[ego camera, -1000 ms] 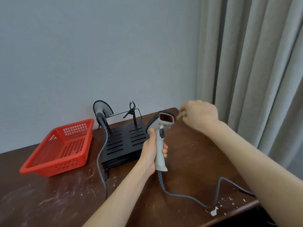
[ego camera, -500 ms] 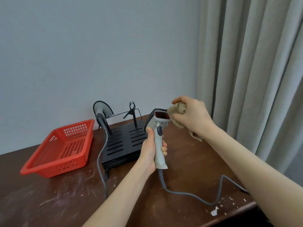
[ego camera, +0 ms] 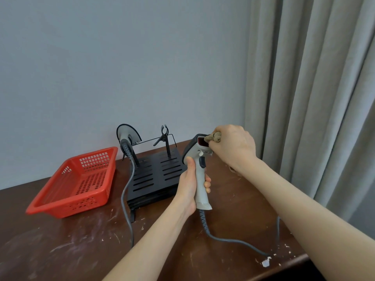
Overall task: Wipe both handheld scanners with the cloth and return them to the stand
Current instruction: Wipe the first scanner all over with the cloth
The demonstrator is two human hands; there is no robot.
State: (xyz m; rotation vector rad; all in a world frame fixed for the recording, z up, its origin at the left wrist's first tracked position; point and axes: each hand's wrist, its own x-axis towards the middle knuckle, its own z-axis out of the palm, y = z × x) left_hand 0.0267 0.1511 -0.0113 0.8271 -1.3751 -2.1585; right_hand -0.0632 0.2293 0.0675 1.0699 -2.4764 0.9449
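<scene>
Head view shows the left hand [ego camera: 189, 186] gripping the scanner [ego camera: 200, 177] upright by its handle, just right of the stand [ego camera: 156, 175]. The right hand [ego camera: 233, 147] pinches the cloth [ego camera: 214, 136] against its top window.

Basket [ego camera: 85, 201]: red, perforated, far left on the table.
Table [ego camera: 60, 250]: dark wood, scuffed, white-flecked.
Curtain [ego camera: 314, 88]: grey, far right.
</scene>
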